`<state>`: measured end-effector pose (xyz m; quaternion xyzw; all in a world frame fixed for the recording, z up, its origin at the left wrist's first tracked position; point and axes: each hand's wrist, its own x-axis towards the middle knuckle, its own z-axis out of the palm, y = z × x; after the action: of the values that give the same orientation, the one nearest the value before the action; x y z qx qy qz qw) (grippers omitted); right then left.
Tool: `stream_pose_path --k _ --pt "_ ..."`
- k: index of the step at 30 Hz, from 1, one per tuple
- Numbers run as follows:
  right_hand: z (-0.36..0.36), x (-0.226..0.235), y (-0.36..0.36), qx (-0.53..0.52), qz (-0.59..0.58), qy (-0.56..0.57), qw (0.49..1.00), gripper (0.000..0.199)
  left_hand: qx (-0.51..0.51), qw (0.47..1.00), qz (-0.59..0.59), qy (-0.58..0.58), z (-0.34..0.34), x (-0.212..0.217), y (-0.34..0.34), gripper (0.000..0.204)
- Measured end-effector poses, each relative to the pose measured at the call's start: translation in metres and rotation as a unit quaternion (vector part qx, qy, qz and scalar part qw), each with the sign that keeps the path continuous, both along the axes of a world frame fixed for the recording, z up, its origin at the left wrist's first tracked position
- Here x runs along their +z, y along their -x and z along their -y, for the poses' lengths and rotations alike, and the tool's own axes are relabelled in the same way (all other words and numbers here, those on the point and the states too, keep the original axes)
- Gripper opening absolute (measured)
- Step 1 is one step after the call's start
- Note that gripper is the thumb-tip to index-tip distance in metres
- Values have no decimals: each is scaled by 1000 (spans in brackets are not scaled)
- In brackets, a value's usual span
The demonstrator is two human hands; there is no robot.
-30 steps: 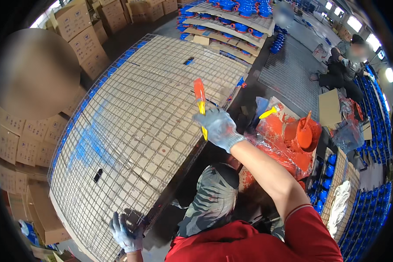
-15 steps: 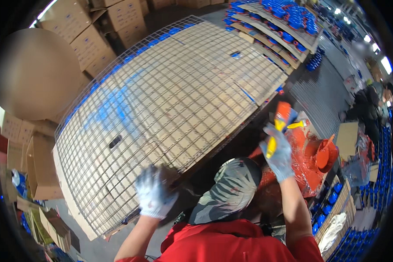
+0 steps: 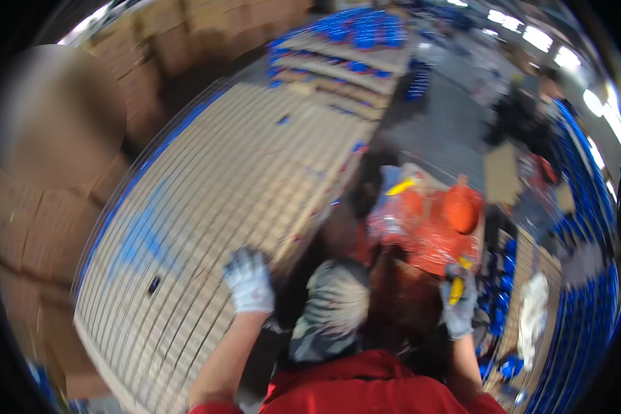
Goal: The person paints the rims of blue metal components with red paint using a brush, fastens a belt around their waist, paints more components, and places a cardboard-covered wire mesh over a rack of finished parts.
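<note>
A large wire grid [image 3: 207,200] lies over cardboard with a blue paint smear. My left hand [image 3: 250,281], in a white glove, rests at its near right edge with the fingers stretched out and nothing in them. My right hand [image 3: 458,314], gloved too, is closed round a paintbrush with a yellow handle [image 3: 456,291]; motion blur hides its bristles. Just beyond it sits an orange, plastic-wrapped mass [image 3: 435,245] with a rounded orange vessel [image 3: 461,209] on it. A second yellow handle [image 3: 401,186] lies across its far left part.
Stacked sheets with blue parts [image 3: 345,41] stand beyond the grid. Brown cartons [image 3: 117,55] line the left. To the right are blue parts [image 3: 507,276] on a rack, a white cloth [image 3: 533,314] and long rows of blue parts [image 3: 586,297]. Farther off, a person [image 3: 524,103] is blurred.
My right hand has come back toward me with the brush, from over the orange mass to its near right side. My left hand stays at the grid's edge. The view has swung right.
</note>
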<state>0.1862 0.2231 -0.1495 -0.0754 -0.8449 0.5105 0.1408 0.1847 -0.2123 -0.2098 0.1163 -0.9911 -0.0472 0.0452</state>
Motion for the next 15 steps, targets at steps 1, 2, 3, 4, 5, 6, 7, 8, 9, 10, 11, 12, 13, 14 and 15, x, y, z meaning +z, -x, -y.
stream_pose_path --k 1,2,3,4,5,6,7,8,9,10,11,12,13,14,15 --pt "6 -5 -3 13 -20 102 995 38 -2 1000 9 24 7 -9 -2 57" --pt "16 4 -7 48 -122 -55 990 39 2 999 16 51 10 -13 -2 59" --pt "16 4 -12 25 -107 -4 994 38 -8 998 30 49 5 -6 1 61" --pt "13 7 -17 18 -89 -21 996 37 -14 997 46 52 1 1 1 64" --pt "11 10 -23 12 -94 -33 995 37 -22 996 56 68 -2 3 3 60" --pt "8 12 -27 8 -97 -44 994 37 -27 994 67 85 -3 4 4 57" --pt "7 14 -34 3 -88 -54 995 37 -28 994 61 83 1 -3 5 57" --pt "3 16 -41 -19 -94 -50 994 37 -23 993 87 81 -6 5 8 58" --pt "1 18 -47 -14 -97 -19 995 37 -21 990 105 94 -8 10 9 60" --pt "-4 19 -53 -6 -103 12 995 36 -15 987 123 106 -11 14 7 62" --pt "-10 18 -59 -14 -101 -27 994 36 -14 984 142 111 -12 21 5 68" --pt "-15 19 -64 -30 -105 -22 994 36 -12 980 162 115 -12 24 3 75" --pt "-15 22 -70 -34 -99 -1 994 35 -5 981 150 123 -6 20 0 78" --pt "-15 22 -74 -38 -93 21 995 35 -13 981 144 133 -1 13 -2 78" --pt "-17 21 -76 -48 -97 29 994 35 -5 978 151 143 4 7 -5 79"
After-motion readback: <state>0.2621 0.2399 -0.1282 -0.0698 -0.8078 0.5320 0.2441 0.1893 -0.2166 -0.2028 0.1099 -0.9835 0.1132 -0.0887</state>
